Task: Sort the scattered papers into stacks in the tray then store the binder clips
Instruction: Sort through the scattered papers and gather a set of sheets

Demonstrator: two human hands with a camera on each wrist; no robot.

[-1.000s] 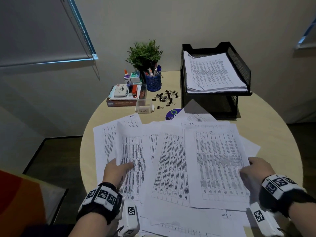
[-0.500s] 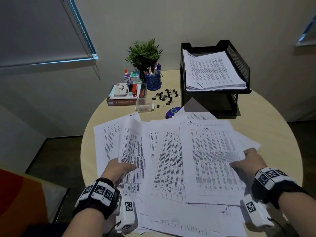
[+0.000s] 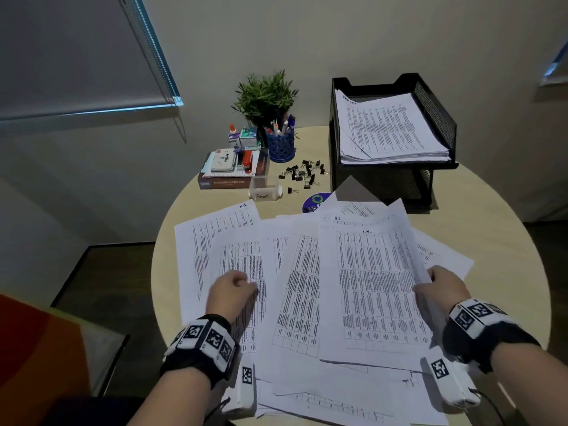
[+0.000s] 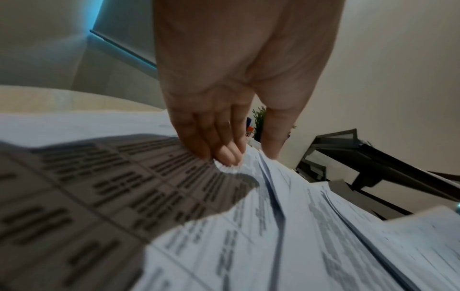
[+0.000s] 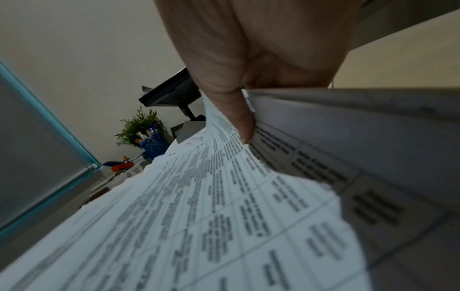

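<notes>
Legibly, the clear box [image 3: 265, 192] at 11 o'clock reads "Small"; binder clips [image 3: 302, 173] lie loose beside it. Printed sheets [image 3: 295, 287] fan over the round beige table [image 3: 507, 241]; more fill the black mesh tray [image 3: 436, 109] at 1 o'clock. Left hand [image 3: 232, 290] rests fingertips on one sheet, fingers straight; right hand [image 3: 442, 287] pinches a raised sheet edge.

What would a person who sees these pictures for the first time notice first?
First, the printed papers fanned across the near half of the round table. The left hand rests on the sheets at the left, and the right hand pinches the raised edge of a sheet. Behind stand a black tray with a stack and loose binder clips.
</notes>
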